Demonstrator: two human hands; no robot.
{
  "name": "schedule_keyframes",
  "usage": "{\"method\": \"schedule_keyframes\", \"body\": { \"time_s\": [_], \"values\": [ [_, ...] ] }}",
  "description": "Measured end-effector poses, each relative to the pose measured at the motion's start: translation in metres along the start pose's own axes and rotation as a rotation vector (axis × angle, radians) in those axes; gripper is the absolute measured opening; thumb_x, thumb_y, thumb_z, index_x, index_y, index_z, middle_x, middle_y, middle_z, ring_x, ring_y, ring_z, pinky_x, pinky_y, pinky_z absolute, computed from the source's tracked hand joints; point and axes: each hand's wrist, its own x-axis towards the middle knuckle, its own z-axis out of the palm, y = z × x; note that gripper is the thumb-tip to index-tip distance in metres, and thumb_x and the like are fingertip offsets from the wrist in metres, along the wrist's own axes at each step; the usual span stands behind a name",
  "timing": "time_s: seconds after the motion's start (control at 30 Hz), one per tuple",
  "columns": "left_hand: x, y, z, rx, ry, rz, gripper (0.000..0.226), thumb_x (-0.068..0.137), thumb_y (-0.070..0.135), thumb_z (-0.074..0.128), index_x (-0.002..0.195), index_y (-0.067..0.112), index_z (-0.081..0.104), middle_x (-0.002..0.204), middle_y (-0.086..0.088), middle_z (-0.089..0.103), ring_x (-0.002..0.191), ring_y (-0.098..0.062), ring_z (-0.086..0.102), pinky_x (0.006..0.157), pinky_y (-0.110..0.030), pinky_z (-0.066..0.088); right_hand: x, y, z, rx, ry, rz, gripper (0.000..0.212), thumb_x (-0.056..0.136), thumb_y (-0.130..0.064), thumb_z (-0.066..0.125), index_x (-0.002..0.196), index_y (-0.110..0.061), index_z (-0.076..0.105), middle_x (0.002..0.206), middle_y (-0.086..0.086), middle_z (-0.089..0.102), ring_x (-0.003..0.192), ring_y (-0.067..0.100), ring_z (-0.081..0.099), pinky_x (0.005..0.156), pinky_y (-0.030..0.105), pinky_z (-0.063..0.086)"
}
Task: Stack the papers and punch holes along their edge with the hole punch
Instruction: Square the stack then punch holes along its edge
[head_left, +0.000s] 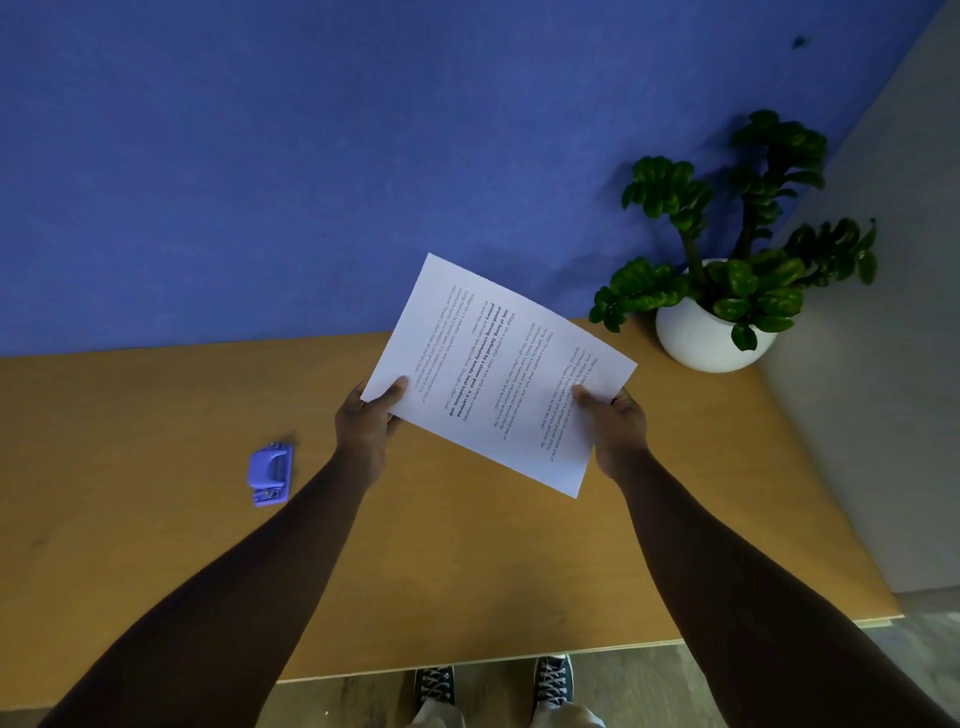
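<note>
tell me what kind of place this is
Probably an office or study corner: a wooden desk against a blue fabric partition, a hole punch, printed papers and a potted plant.

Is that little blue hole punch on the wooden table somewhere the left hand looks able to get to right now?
Probably yes, once it lets go. The blue hole punch lies in the open on the wooden table, just left of the left hand, with nothing between them. But that hand now grips the white printed papers, with the right hand.
</note>
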Motion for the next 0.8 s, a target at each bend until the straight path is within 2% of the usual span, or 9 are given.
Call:
{"method": "schedule_keyframes", "body": {
  "time_s": [0.13,0.23,0.4,0.47,0.53,0.63,0.7,0.8],
  "values": [
    [-0.010,-0.007,0.017,-0.059,-0.062,-0.020,0.031,0.083,0.011,0.079,0.111,0.022,0.070,0.106,0.008,0.077,0.094,-0.007,0.073,0.075,-0.026,0.060,-0.005,0.005,0.007,0.077,0.004,0.040,0.027,0.090,-0.005,0.066,0.117,-0.008,0.065,0.113,0.010,0.072,0.100,0.027,0.070,0.083,0.042,0.058],
    [-0.017,-0.012,0.028,-0.017,-0.115,-0.038,0.037,0.082,0.013,0.080,0.117,0.019,0.070,0.114,0.004,0.075,0.104,-0.013,0.072,0.085,-0.032,0.059,-0.009,0.008,0.015,0.110,0.006,0.063,0.032,0.090,-0.004,0.065,0.122,-0.006,0.062,0.118,0.012,0.070,0.107,0.032,0.067,0.091,0.049,0.055],
    [-0.022,-0.018,0.044,0.092,-0.170,-0.026,0.043,0.080,0.017,0.083,0.120,0.019,0.068,0.120,0.000,0.073,0.114,-0.023,0.067,0.099,-0.048,0.053,-0.016,0.014,0.026,0.173,-0.038,0.072,0.036,0.091,-0.003,0.064,0.126,-0.007,0.059,0.123,0.012,0.068,0.109,0.031,0.066,0.092,0.052,0.054],
    [-0.021,-0.018,0.047,0.125,-0.142,-0.019,0.043,0.078,0.021,0.084,0.118,0.015,0.069,0.119,-0.004,0.073,0.114,-0.025,0.067,0.102,-0.049,0.050,-0.016,0.015,0.027,0.172,-0.082,0.086,0.035,0.090,-0.002,0.065,0.124,-0.011,0.060,0.120,0.009,0.069,0.106,0.027,0.067,0.088,0.049,0.056],
    [-0.020,-0.015,0.047,0.184,-0.104,0.009,0.032,0.077,0.025,0.085,0.105,0.016,0.072,0.112,-0.005,0.074,0.109,-0.025,0.069,0.101,-0.047,0.052,-0.015,0.016,0.026,0.150,-0.110,0.102,0.034,0.088,-0.002,0.067,0.118,-0.016,0.063,0.117,0.006,0.071,0.103,0.024,0.068,0.083,0.044,0.058],
    [-0.018,-0.008,0.042,0.249,-0.154,0.115,0.015,0.080,0.020,0.083,0.091,0.019,0.072,0.100,0.004,0.075,0.093,-0.009,0.071,0.090,-0.034,0.054,-0.011,0.016,0.019,0.087,-0.072,0.111,0.034,0.082,0.001,0.073,0.109,-0.018,0.066,0.110,0.004,0.072,0.097,0.019,0.069,0.070,0.032,0.059],
    [-0.016,-0.002,0.037,0.284,-0.193,0.177,0.014,0.083,0.016,0.080,0.094,0.016,0.072,0.101,0.002,0.073,0.087,-0.010,0.069,0.085,-0.031,0.051,-0.008,0.016,0.014,0.032,-0.039,0.096,0.030,0.081,0.002,0.073,0.102,-0.019,0.067,0.100,0.000,0.073,0.089,0.015,0.069,0.063,0.024,0.058],
    [-0.015,0.004,0.031,0.360,-0.256,0.237,0.020,0.085,0.014,0.077,0.104,0.020,0.072,0.108,0.002,0.075,0.097,-0.012,0.072,0.086,-0.028,0.056,-0.007,0.017,0.013,-0.130,-0.021,0.050,0.027,0.079,-0.002,0.076,0.095,-0.022,0.068,0.089,-0.009,0.075,0.081,0.011,0.070,0.059,0.019,0.055]
  ]
}}
